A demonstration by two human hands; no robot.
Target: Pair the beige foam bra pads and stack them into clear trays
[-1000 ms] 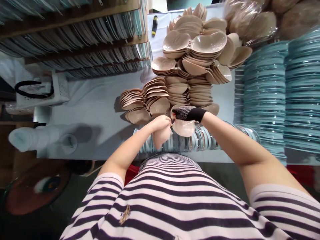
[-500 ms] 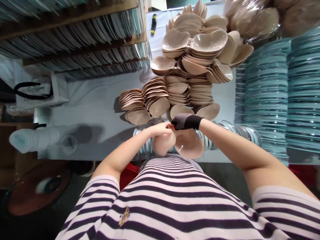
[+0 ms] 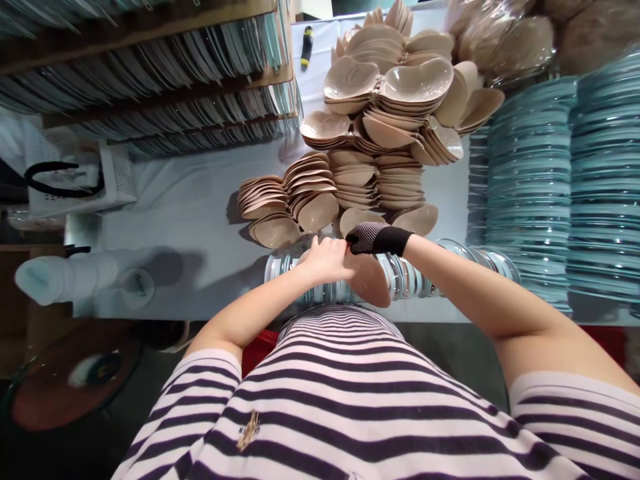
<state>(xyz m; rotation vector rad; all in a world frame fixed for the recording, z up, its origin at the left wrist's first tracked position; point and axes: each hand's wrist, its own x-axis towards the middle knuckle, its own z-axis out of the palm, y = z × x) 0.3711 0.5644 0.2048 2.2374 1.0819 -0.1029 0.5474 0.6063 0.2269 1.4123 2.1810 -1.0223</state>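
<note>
Between my hands hangs a beige stick-on bra (image 3: 371, 283), one glossy cup showing below my fingers. My bare left hand (image 3: 327, 261) is closed on its middle, hiding the other cup. A dark dotted glove covers my right hand (image 3: 369, 239), whose fingers pinch the bra's upper middle edge against the left fingertips. Just beneath both hands lies a row of clear plastic shells (image 3: 406, 277) along the table's near edge. Stacks of similar beige bra cups (image 3: 314, 213) sit right beyond my hands.
A taller heap of bra cups (image 3: 417, 83) stands farther back. Tall stacks of clear plastic shells (image 3: 527, 200) line the right side. Racks of upright plastic sheets (image 3: 200, 67) fill the upper left. A white basket (image 3: 120, 175), white containers (image 3: 65, 280) and a black-yellow cutter (image 3: 307, 48) are also on the table.
My left hand has turned over the bra's middle, now covering the left cup. The right cup has swung to a narrower, tilted view. My right hand keeps its pinch.
</note>
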